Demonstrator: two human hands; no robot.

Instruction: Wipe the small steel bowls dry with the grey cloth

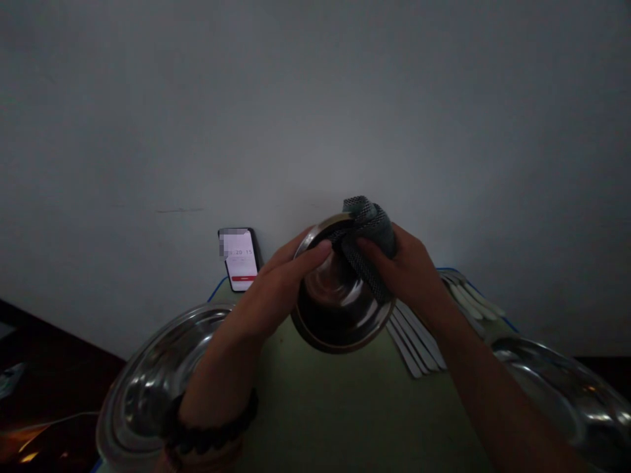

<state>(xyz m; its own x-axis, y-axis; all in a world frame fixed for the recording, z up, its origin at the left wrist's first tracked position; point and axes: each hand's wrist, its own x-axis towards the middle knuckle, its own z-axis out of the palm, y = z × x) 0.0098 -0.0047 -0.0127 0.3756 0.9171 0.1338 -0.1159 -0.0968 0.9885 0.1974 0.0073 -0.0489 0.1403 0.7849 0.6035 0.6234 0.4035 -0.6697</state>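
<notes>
A shiny metal bowl (pixel 340 315) is tilted in front of me above the table, its inside facing me. My left hand (pixel 283 279) grips its left rim, the thumb lying over the edge and the other fingers hidden behind. A dark patterned cloth (pixel 367 230) is bunched over the upper right rim, with part of it hanging inside the bowl. My right hand (pixel 407 266) is closed on this cloth, pressing it against the rim, the thumb on the inner side.
A large metal basin (pixel 133 387) stands at the left, another basin (pixel 566 387) at the right. A lit phone (pixel 240 259) leans against the wall (pixel 315 98). Several flat metal utensils (pixel 414 341) and pale-handled ones (pixel 473 299) lie on the green table (pixel 335 414).
</notes>
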